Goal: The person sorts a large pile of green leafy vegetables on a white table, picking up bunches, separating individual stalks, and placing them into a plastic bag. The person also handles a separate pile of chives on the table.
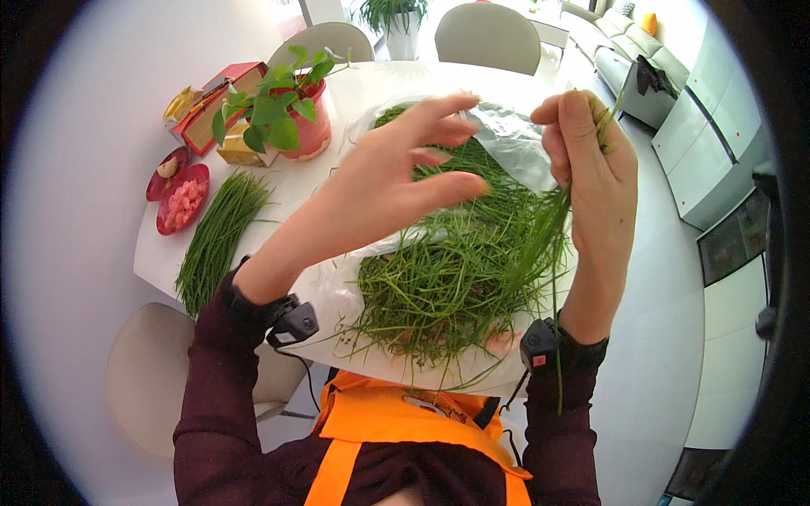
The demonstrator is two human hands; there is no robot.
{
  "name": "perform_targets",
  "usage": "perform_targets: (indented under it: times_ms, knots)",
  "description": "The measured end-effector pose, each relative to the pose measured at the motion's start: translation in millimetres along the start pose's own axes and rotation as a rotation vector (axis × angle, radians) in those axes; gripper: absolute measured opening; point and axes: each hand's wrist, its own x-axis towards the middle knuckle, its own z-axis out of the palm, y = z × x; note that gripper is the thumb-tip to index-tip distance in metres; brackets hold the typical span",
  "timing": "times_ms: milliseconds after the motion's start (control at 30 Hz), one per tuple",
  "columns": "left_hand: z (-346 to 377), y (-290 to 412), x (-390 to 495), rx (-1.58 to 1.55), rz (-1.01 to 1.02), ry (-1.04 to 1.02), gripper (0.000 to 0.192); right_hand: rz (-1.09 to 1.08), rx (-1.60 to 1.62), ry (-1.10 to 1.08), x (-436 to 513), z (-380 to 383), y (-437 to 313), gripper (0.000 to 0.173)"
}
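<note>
My right hand (591,136) is closed around a thin bunch of green grass-like stalks (547,234), whose long leaves hang down over a heap. My left hand (411,164) is raised above the heap with its fingers apart and nothing in them, a little blurred. Below both hands a large tangled heap of green stalks (443,284) lies on the white table, partly on a crumpled clear plastic bag (512,139). Left of my left hand lies a neat, aligned bundle of the same stalks (221,240). Nearby, a red dish (207,183) holds pink chopped pieces.
A potted plant in a pink pot (310,129) stands at the back left, beside a yellow box (240,148) and a thick red book or box (218,114). Chairs (487,38) surround the white table (285,215). White cabinets (702,145) and a sofa are at the right.
</note>
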Motion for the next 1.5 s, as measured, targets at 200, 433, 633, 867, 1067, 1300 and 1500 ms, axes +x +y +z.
perform_targets:
  times_ms: [200,433,633,867,1067,1300,1500]
  knots:
    - [44.3,-1.6,34.8,-0.416,-0.071,-0.347,0.070,0.002,0.482,-0.009,-2.7,16.8,6.7,0.034]
    - [36.7,-1.1,43.5,-0.579,-0.258,-0.410,0.021,0.002,0.302,0.097,4.2,2.9,11.8,0.036]
    - [-14.5,-15.2,58.4,-1.029,-0.268,-0.001,0.030,0.161,0.291,-0.139,10.7,-0.3,28.0,0.057]
    - [-62.9,-27.7,57.1,-1.233,-0.131,0.141,0.025,0.518,0.606,-0.531,9.2,13.0,59.8,0.059]
    - [-89.8,-47.2,48.6,-1.348,-0.094,0.178,0.024,0.648,0.737,-0.624,-2.3,17.2,70.2,0.059]
    - [-100.0,-54.6,38.7,-1.355,-0.118,0.247,0.023,0.701,0.620,-0.649,-13.7,20.9,72.9,0.044]
    - [-107.9,-58.7,33.5,-1.351,-0.111,0.287,0.023,0.693,0.490,-0.677,-20.6,24.0,76.9,0.027]
